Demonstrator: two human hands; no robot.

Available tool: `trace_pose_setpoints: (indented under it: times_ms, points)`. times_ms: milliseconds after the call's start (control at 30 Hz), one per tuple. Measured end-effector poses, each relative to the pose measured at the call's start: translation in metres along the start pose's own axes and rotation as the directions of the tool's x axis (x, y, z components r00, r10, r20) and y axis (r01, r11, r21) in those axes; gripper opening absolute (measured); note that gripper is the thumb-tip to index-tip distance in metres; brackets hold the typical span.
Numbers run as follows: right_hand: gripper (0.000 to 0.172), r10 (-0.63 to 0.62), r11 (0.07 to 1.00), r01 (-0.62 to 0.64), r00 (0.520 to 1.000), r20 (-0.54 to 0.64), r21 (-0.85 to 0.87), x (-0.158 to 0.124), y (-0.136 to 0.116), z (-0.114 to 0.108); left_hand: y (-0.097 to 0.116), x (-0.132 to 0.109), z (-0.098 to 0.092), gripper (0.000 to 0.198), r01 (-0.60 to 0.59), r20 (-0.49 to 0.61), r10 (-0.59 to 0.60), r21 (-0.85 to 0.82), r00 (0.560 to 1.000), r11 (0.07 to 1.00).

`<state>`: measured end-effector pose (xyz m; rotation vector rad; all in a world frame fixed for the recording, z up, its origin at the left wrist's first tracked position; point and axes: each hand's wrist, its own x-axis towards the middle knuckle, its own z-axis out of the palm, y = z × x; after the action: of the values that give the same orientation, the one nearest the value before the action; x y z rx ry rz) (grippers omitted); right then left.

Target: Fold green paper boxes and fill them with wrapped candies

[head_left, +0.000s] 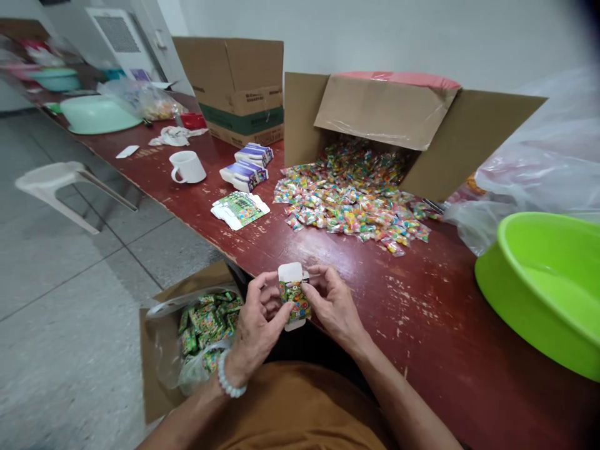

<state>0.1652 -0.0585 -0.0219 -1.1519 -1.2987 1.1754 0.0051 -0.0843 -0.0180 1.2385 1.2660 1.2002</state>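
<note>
Between both hands, over the table's front edge, is a small printed candy box (294,297) with white end flaps standing out at top and bottom. My left hand (263,310) grips its left side, thumb across the front. On the right side, my right hand (334,304) holds it with the thumb on its upper front. A spread of flat printed cartons (241,210) lies on the table beyond my left hand. Farther off, wrapped candies (349,209) pour in a heap from a cardboard box (384,109) tipped on its side.
A lime-green basin (515,281) stands at the right. Filled green boxes (209,322) sit in a lined carton (150,369) on the lower left. Farther left are a white mug (188,167), purple-and-white packs (244,175), a closed-sided carton (234,94) and a plastic stool (51,175).
</note>
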Motion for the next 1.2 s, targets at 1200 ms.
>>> trace_pose_setpoints:
  times_ms: [1200]
  points:
    - [0.013,0.043,0.993,-0.019,0.977,0.211,-0.115,0.008,-0.001,-0.006,-0.006,0.016,0.009,0.059,0.644,0.467,-0.46,-0.395,0.755,0.655]
